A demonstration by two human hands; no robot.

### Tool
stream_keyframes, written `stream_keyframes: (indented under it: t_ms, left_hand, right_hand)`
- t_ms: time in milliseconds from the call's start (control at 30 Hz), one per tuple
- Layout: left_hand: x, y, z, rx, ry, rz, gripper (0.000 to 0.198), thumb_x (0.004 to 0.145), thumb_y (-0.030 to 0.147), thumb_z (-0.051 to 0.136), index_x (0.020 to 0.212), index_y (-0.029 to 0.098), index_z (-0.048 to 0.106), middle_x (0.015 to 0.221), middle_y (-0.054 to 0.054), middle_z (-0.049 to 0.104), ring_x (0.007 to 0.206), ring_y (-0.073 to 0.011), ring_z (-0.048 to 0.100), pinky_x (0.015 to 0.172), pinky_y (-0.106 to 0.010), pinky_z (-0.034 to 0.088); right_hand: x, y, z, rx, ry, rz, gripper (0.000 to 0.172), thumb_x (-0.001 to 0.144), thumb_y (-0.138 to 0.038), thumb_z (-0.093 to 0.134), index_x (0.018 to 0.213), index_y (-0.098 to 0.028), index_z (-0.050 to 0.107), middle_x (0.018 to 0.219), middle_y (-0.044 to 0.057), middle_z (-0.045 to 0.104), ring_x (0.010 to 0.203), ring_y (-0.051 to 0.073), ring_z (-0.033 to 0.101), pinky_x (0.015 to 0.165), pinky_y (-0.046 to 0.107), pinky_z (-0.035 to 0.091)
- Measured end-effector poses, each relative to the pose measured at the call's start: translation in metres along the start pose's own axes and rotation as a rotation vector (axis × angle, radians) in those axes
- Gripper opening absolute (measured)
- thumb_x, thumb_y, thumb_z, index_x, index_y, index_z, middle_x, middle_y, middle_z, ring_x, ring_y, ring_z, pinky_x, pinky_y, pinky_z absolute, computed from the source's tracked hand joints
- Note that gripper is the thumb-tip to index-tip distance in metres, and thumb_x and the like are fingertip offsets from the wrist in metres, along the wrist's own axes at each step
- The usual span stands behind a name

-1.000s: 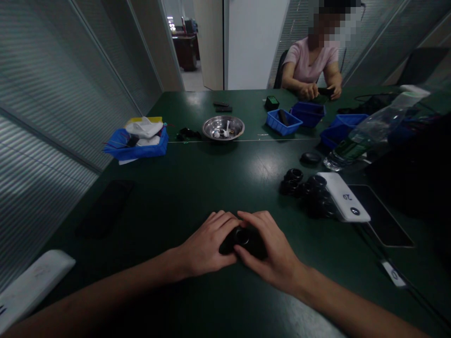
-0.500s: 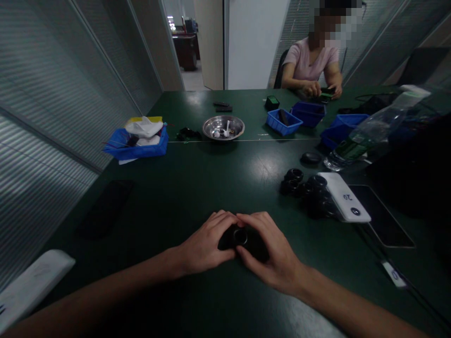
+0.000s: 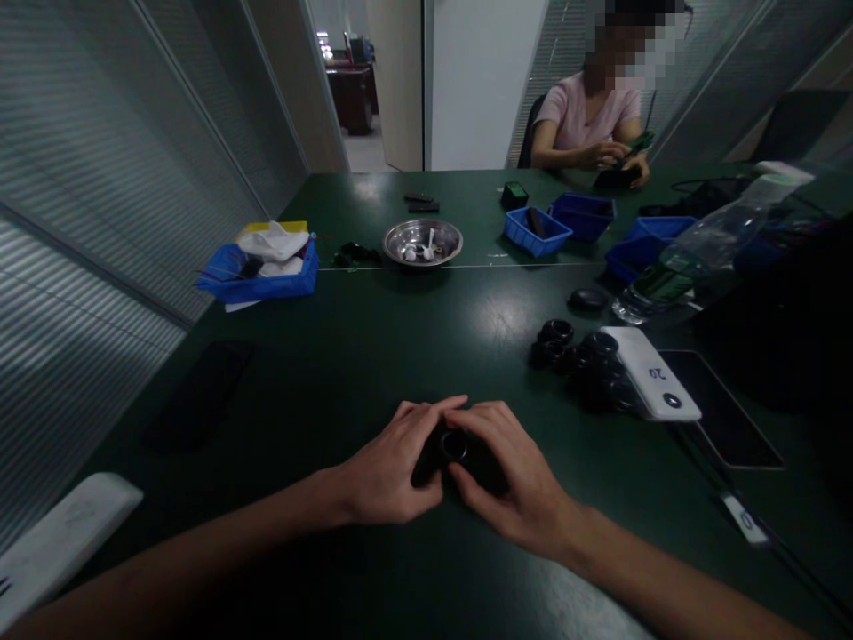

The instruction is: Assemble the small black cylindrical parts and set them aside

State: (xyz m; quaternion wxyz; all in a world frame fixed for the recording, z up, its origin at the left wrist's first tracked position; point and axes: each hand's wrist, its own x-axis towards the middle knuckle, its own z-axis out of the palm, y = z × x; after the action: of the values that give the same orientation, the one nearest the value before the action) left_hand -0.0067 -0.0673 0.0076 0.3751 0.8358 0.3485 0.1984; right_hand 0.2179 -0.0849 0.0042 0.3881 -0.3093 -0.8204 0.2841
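Note:
Low over the table in front of me, my right hand point(image 3: 516, 476) pinches a small black ring-shaped part point(image 3: 454, 444) between thumb and fingers. Its round opening with a shiny rim faces up. My left hand point(image 3: 393, 467) is curved around the part's left side, thumb and index finger apart. The left index finger is stretched out, its tip close above my right fingertips. Whether the other left fingers touch the part is hidden. Several similar black round parts point(image 3: 590, 356) are piled to the right, against a white device marked 20 point(image 3: 657, 378).
A metal bowl point(image 3: 423, 258) with small pieces and a filled blue bin point(image 3: 267, 286) stand further back. At the right are blue trays point(image 3: 533, 240), a tilted plastic bottle point(image 3: 706, 240) and a dark phone point(image 3: 726, 409). Another person point(image 3: 590, 124) sits across, handling a dark object.
My left index finger has straightened and lifted past my right fingertips, and the left thumb has drawn slightly away. My right hand stays nearly still. The other person's hands have shifted.

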Motion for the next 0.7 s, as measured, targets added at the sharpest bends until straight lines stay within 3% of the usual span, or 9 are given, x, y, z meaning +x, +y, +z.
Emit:
stream_keyframes:
  t_ms: [167, 333, 500, 700]
  left_hand:
    - [0.0000, 0.0002, -0.0002, 0.014, 0.026, -0.117, 0.094, 0.084, 0.026, 0.074, 0.161, 0.028, 0.021, 0.153, -0.014, 0.050, 0.134, -0.0344, 0.051, 0.115, -0.059, 0.040]
    - [-0.0009, -0.0002, 0.0008, 0.071, -0.028, 0.055, 0.093, 0.084, 0.015, 0.064, 0.162, 0.026, 0.015, 0.163, -0.016, 0.040, 0.138, -0.0344, 0.049, 0.118, -0.059, 0.036]
    - [-0.0008, -0.0029, 0.0027, 0.101, 0.009, -0.034, 0.095, 0.086, 0.025, 0.071, 0.163, 0.026, 0.014, 0.159, -0.016, 0.045, 0.141, -0.0358, 0.047, 0.117, -0.061, 0.036]
    - [-0.0003, -0.0002, 0.0028, 0.123, -0.054, 0.100, 0.095, 0.085, 0.015, 0.064, 0.163, 0.026, 0.011, 0.167, -0.019, 0.034, 0.146, -0.0363, 0.045, 0.122, -0.063, 0.025]
  right_hand:
    - [0.0008, 0.0000, -0.0001, -0.013, 0.003, -0.011, 0.057, 0.095, -0.016, 0.064, 0.148, -0.023, 0.046, 0.126, 0.012, 0.063, 0.115, 0.027, 0.059, 0.096, 0.048, 0.052]
    - [0.0023, -0.0017, 0.0000, -0.005, -0.003, -0.016, 0.055, 0.096, -0.017, 0.064, 0.148, -0.023, 0.046, 0.126, 0.012, 0.064, 0.115, 0.027, 0.060, 0.097, 0.047, 0.053]
    - [0.0022, -0.0017, 0.0002, -0.026, -0.009, -0.020, 0.053, 0.096, -0.018, 0.064, 0.146, -0.023, 0.048, 0.125, 0.011, 0.064, 0.114, 0.027, 0.060, 0.096, 0.047, 0.054]
    - [0.0020, -0.0014, -0.0006, -0.019, -0.023, -0.030, 0.053, 0.097, -0.019, 0.062, 0.147, -0.024, 0.046, 0.130, 0.012, 0.065, 0.118, 0.029, 0.060, 0.098, 0.051, 0.053]
